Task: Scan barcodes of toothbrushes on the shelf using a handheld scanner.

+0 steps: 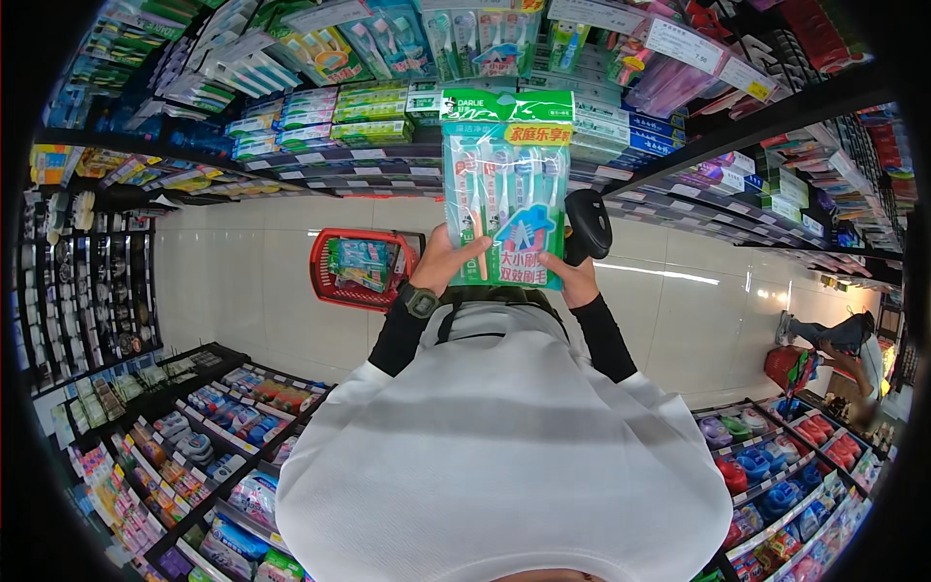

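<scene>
Both my hands hold one Darlie toothbrush pack (509, 189) upright in front of my body. It is a clear and green bag with several toothbrushes showing through, and it bears printed writing. My left hand (441, 263) grips its lower left edge, thumb across the front. At the lower right edge, my right hand (573, 276) presses its thumb on the front. Behind that hand a black rounded device (590, 224) is partly hidden, and I cannot tell what supports it. The fingers behind the pack are hidden.
A red shopping basket (317, 275) with packaged goods stands on the tiled floor (240, 284) to my left. Ahead, shelves hold toothpaste boxes (371, 109) and hanging toothbrush packs (480, 40). Detergent bottles (764, 462) fill shelves behind me. A person (836, 338) is far right beside a red basket (787, 366).
</scene>
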A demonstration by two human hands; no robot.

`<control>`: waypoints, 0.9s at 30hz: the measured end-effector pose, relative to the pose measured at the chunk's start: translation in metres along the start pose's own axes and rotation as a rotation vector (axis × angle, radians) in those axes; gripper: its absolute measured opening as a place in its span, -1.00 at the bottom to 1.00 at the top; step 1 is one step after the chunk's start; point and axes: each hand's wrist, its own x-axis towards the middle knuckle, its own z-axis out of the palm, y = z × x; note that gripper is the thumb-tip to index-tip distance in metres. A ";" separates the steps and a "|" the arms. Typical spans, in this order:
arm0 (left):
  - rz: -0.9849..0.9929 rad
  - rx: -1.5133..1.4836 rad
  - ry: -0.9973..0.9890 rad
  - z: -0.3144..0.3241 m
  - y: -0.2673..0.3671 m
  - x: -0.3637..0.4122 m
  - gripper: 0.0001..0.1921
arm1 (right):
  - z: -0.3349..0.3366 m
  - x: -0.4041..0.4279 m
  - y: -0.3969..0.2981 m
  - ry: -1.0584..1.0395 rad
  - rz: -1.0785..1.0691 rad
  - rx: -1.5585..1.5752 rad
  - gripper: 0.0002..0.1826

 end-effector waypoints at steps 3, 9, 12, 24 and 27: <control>-0.002 -0.002 0.004 0.001 0.002 0.000 -0.63 | -0.003 0.001 0.002 0.013 0.016 -0.003 -0.26; -0.046 0.028 -0.007 -0.003 0.002 0.002 -0.59 | -0.007 0.005 0.009 0.007 0.000 -0.019 -0.24; -0.030 0.030 0.014 -0.001 0.005 0.001 -0.61 | -0.011 0.007 0.013 0.018 -0.012 -0.038 -0.24; -0.022 -0.004 0.007 -0.004 -0.004 0.003 -0.61 | -0.004 0.003 0.010 0.044 0.005 -0.008 -0.25; -0.030 0.008 -0.006 -0.003 -0.003 0.004 -0.61 | -0.006 0.001 0.011 0.064 -0.015 -0.023 -0.26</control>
